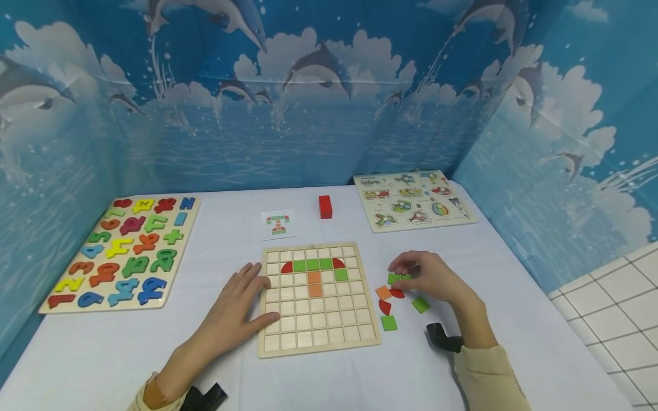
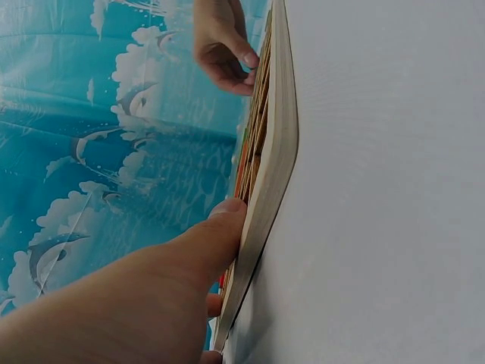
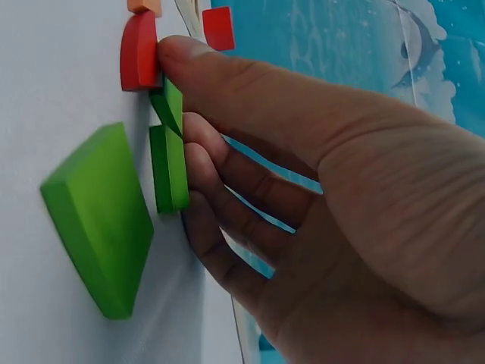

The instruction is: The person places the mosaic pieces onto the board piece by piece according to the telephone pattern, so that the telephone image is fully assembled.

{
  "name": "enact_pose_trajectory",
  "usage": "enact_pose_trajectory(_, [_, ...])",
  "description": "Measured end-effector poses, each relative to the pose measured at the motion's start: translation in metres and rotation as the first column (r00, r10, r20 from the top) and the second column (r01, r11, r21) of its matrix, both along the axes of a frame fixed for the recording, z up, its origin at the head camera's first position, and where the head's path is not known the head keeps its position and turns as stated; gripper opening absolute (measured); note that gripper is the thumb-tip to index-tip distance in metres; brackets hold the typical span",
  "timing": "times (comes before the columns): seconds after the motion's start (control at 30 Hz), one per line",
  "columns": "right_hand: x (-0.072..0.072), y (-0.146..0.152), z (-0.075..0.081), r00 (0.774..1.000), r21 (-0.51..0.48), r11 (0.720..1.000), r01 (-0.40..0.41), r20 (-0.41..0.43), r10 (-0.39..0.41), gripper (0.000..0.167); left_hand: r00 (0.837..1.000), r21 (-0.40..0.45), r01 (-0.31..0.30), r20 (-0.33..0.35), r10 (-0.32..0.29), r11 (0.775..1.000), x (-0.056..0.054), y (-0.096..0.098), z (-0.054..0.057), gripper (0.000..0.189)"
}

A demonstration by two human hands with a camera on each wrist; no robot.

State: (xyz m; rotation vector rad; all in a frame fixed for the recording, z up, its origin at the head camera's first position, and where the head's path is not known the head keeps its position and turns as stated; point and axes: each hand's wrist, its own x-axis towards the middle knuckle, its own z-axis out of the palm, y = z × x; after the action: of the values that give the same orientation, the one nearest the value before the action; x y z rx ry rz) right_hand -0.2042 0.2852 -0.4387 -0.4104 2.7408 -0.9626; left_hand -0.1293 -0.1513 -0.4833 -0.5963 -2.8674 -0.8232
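A square wooden grid board (image 1: 319, 341) lies in the middle of the white table. In its upper rows are green squares (image 1: 312, 264), red quarter-round pieces (image 1: 287, 267) and two orange squares (image 1: 315, 290). My left hand (image 1: 231, 311) rests along the board's left edge, thumb and forefinger on its rim, fingers spread. Right of the board, my right hand (image 1: 434, 279) bends over loose pieces. Its thumb and fingers pinch a tilted green square tile (image 3: 173, 106). Close by lie another green tile (image 3: 170, 168), a red quarter-round piece (image 3: 139, 53) and a nearer green square (image 3: 102, 220).
Behind the board are a pattern card (image 1: 278, 225) and a red block (image 1: 325, 206). A number puzzle board (image 1: 177, 246) lies on the left, a picture puzzle board (image 1: 380, 220) at the back right. Loose green (image 1: 389, 323) and orange (image 1: 383, 293) squares lie beside the grid board.
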Motion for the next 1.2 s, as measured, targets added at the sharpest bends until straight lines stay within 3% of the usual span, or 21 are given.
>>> enact_pose_trajectory(0.5, [0.001, -0.004, 0.003, 0.998, -0.019, 0.997, -0.070, 0.004, 0.070, 0.018, 1.000, 0.002, -0.001, 0.001, 0.001, 1.000, 0.000, 0.001, 0.000, 0.055])
enact_pose_trajectory(0.7, [-0.001, -0.015, 0.005, 0.999, -0.074, 0.996, -0.048, -0.019, 0.047, 0.014, 1.000, 0.011, -0.003, 0.007, 0.003, 1.000, 0.002, 0.001, 0.001, 0.054])
enact_pose_trajectory(0.93, [-0.005, -0.062, 0.023, 0.996, -0.116, 0.989, -0.087, -0.034, 0.084, 0.014, 1.000, -0.001, -0.007, 0.007, 0.007, 1.000, 0.003, 0.002, 0.003, 0.054])
enact_pose_trajectory(1.2, [-0.013, -0.129, 0.029, 0.965, -0.154, 0.953, -0.263, -0.069, 0.255, 0.015, 1.000, 0.008, -0.002, -0.021, 0.002, 1.000, 0.002, 0.001, 0.002, 0.053])
